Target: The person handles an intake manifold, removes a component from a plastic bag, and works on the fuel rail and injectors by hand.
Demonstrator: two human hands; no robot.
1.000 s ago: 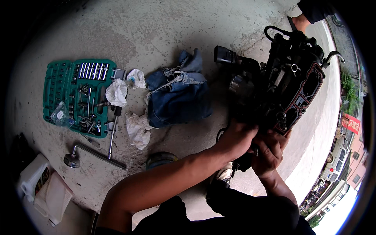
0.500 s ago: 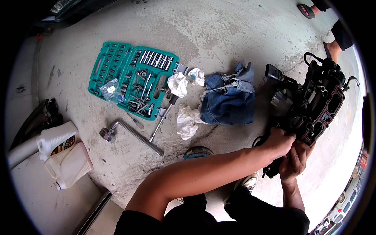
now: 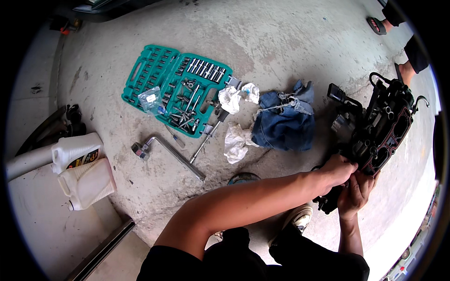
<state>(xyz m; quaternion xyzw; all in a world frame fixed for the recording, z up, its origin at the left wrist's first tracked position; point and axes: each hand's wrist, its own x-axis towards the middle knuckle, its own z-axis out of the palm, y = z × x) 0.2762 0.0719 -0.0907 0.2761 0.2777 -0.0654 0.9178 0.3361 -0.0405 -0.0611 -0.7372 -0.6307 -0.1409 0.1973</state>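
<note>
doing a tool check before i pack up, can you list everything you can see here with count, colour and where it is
engine part: 1, black with reddish gaskets, right, on the concrete
socket set case: 1, teal, open, upper centre
L-shaped wrench: 1, metal, just below the case
ratchet handle: 1, metal, at the case's lower right corner
white rags: about 3, crumpled, between the case and the denim
denim cloth: 1, blue, centre, left of the engine part
plastic jugs: 2, white, lying at the left
another person's foot in a sandal: 1, top right edge
shoe: 1, pale, lower centre right
left hand: 1, bare, gripping the engine part's lower end
right hand: 1, bare, under the same end
</note>
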